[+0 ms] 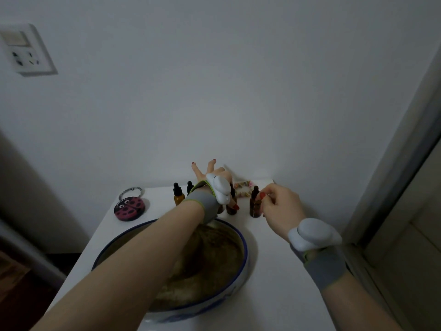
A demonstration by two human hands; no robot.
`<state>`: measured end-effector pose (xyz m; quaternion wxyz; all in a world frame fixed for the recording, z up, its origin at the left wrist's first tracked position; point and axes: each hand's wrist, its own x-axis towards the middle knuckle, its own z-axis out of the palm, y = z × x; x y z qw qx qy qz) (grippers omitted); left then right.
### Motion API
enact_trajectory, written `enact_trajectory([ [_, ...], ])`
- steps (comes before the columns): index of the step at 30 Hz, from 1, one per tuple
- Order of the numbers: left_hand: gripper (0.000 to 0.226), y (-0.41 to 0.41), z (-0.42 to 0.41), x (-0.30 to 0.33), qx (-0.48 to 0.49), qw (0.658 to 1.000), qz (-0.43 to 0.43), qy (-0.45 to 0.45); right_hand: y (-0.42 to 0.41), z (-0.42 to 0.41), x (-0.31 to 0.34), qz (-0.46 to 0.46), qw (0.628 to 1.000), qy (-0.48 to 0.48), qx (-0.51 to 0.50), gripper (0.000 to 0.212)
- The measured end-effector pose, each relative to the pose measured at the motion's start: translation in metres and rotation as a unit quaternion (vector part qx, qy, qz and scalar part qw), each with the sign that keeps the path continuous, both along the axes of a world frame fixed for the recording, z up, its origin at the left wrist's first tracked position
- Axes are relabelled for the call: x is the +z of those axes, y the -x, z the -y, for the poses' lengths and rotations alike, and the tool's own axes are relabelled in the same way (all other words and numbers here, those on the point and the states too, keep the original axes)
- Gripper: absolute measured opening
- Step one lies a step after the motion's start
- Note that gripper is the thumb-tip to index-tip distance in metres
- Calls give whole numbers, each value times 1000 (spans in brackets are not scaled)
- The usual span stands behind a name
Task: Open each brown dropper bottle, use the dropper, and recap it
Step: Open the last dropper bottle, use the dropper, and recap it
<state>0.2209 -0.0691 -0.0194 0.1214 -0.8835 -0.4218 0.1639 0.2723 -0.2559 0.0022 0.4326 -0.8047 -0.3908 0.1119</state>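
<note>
Fingers (265, 195) beside capped brown bottle (254, 207), contents unclear.

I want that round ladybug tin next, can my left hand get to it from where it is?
Probably yes: the left hand is by the bottles, and the round ladybug tin sits unblocked on the white tabletop.

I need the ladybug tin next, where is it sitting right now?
In the head view, the ladybug tin lies at the table's far left corner, left of the brown dropper bottles and beyond the bowl.

Middle bottle (231, 209) perhaps gripped, mostly hidden
</note>
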Motion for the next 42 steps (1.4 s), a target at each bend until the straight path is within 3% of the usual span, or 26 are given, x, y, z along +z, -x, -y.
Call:
enact_trajectory([
  [4,68,3,10,21,-44,994,64,78,-7,-5,-3,-26,996,-32,-83,14],
  [8,89,11,37,45,-25,999,-38,23,-15,-10,-5,-40,994,-21,-104,22],
  [16,103,46,48,68,-118,972,186,86,-14,-26,-16,-35,996,76,-32,51],
  [19,101,66,45,68,-141,949,264,100,-11,-31,-20,-24,994,103,-22,52],
  [24,82,111,45,77,-140,915,356,124,-5,-37,-24,15,992,124,-27,29],
  [28,63,141,47,80,-149,863,460,144,0,-40,-25,45,990,120,-53,18],
  [38,45,192,69,56,-84,770,604,188,4,-39,-26,71,981,168,-73,22],
  [42,43,203,74,50,-61,746,635,194,16,-37,-12,91,988,85,-91,19],
])
